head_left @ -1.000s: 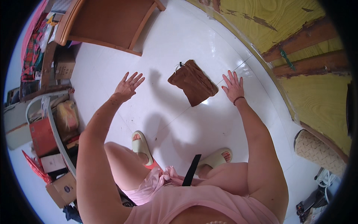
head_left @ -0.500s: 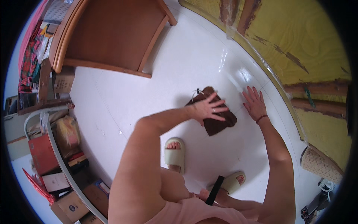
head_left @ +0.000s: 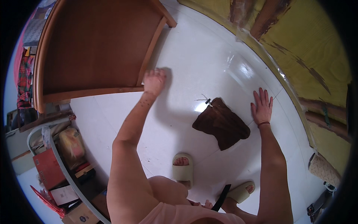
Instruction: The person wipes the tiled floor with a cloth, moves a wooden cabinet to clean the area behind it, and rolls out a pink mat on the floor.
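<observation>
The right hand (head_left: 263, 107) is spread right of the brown cloth (head_left: 222, 125); whether the left hand (head_left: 154, 81), beside the wooden furniture (head_left: 97, 48), is closed cannot be told.

My left grip (head_left: 154, 81) is smeared with blur, its fingertips are hard to make out, and I cannot tell whether it touches the brown wooden panel (head_left: 100, 48), whose far end the top edge cuts off. Nor can I tell whether my right grip (head_left: 263, 109) meets the floor (head_left: 194, 56). The underside of the brown cloth (head_left: 223, 125) is hidden, and the dark toggle (head_left: 207, 101) is too small to read clearly. The lower edge crops the cardboard box (head_left: 81, 214) and my pink top (head_left: 167, 214); the dark rim swallows part of the yellow boards (head_left: 309, 41).
</observation>
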The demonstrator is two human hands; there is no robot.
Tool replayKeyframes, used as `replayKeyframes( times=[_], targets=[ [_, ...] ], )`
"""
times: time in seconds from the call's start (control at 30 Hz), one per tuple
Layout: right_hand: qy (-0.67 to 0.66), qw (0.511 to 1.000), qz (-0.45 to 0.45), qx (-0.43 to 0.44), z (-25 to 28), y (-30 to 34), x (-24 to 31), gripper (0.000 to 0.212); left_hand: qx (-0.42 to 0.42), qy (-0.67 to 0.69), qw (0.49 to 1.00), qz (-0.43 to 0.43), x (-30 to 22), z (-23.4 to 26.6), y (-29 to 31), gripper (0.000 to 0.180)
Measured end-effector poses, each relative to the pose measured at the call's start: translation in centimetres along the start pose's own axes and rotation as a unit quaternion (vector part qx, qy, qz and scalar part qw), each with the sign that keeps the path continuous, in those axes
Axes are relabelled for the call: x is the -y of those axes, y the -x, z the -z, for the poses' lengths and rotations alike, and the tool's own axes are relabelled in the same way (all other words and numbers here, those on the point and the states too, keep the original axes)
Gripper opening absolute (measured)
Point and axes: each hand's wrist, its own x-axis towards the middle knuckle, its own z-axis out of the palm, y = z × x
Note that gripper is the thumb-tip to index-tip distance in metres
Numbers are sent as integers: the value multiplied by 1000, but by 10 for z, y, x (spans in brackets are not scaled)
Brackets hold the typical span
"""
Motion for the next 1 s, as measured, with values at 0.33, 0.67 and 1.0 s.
replayKeyframes(
  times=[0.33, 0.67, 1.0],
  targets=[
    [2, 1000, 5, -16, -2, 0, 0, 48, -71, 473, 831, 284, 7, -63, -126, 53],
    [-2, 1000, 17, -13, -2, 0, -6, 50, 62, 506, 801, 314, 13, -68, -201, 71],
    [8, 1000, 22, -18, -4, -1, -6, 48, 45, 371, 864, 337, -4, -61, -204, 49]
  ],
)
